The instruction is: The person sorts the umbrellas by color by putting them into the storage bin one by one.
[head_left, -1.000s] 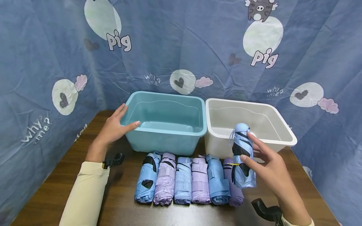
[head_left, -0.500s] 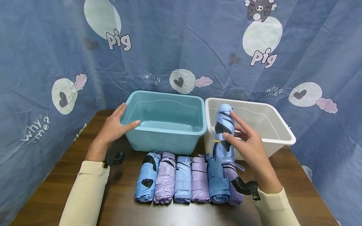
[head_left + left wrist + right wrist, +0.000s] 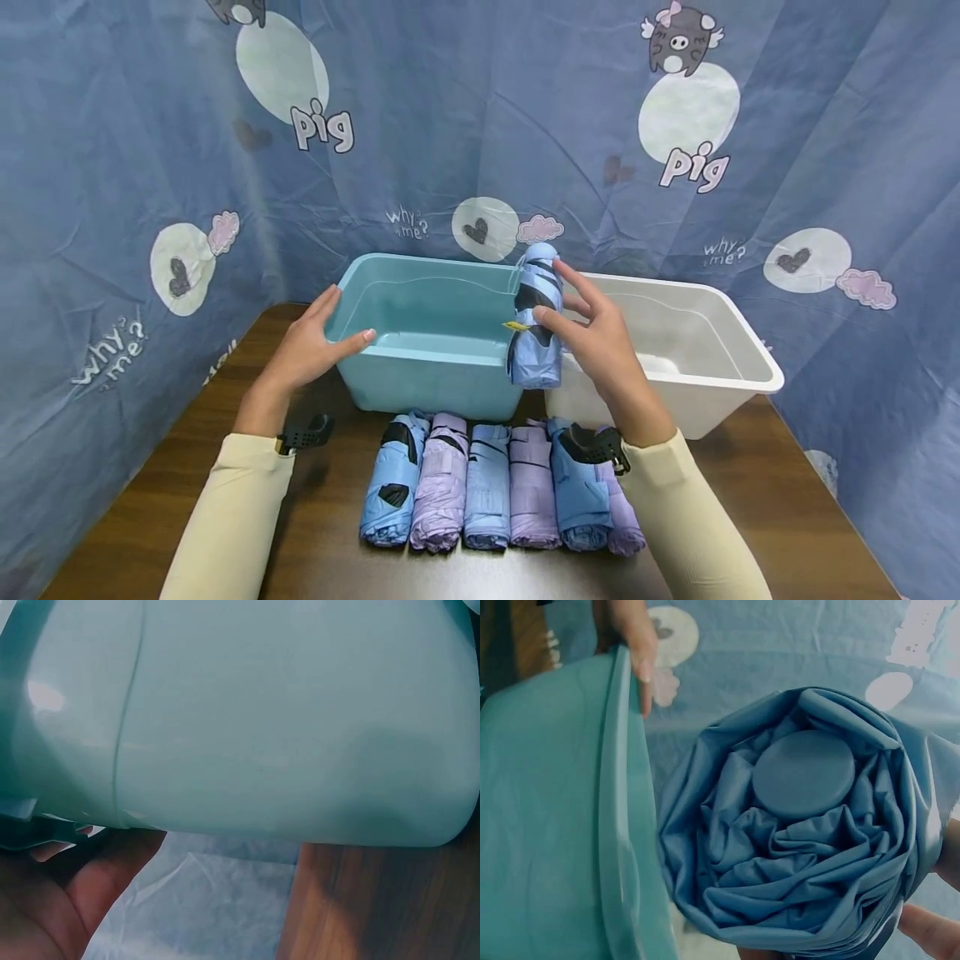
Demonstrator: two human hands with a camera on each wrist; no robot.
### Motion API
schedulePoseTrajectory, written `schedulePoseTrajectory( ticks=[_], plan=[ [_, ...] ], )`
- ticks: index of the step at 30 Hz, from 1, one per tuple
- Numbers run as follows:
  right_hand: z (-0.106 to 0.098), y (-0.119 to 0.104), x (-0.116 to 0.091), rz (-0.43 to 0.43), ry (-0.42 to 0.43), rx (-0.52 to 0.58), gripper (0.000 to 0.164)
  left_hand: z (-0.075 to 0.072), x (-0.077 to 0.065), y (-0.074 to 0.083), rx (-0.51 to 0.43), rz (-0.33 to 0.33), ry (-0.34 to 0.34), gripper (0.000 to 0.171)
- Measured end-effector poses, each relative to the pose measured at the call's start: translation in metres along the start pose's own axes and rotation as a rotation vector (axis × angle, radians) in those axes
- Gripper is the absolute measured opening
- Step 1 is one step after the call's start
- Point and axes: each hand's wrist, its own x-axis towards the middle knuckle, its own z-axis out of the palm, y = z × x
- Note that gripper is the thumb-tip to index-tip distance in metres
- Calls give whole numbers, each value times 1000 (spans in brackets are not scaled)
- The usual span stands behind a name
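In the head view, my right hand holds a folded light-blue umbrella with black patches and a yellow tag, thumb on one side and fingers behind. The umbrella stands nearly upright in front of the teal bin's right end. The right wrist view looks at its rolled base, close to the bin wall. My left hand rests at the left corner of the teal bin, fingers spread along the left rim and thumb over the front rim. In the left wrist view the bin's side wall fills most of the frame.
A white bin stands against the teal bin's right side. Several folded umbrellas, blue and lilac, lie in a row on the brown table in front of the bins. A patterned blue curtain hangs behind.
My right hand has carried the blue umbrella leftward and up, from in front of the white bin to the teal bin's right end. The left hand has stayed at the teal bin's corner.
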Motion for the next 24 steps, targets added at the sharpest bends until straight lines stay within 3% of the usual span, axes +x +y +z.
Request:
schedulePoseTrajectory(
  ticks=[7,16,24],
  plan=[
    [30,4,27,40,-3,25,64,4,-3,-4,8,8,-6,104],
    [67,11,57,67,-20,163,67,5,-4,-3,-1,19,-9,102],
    [100,9,85,110,-22,161,69,3,1,-4,9,21,16,102]
  ],
)
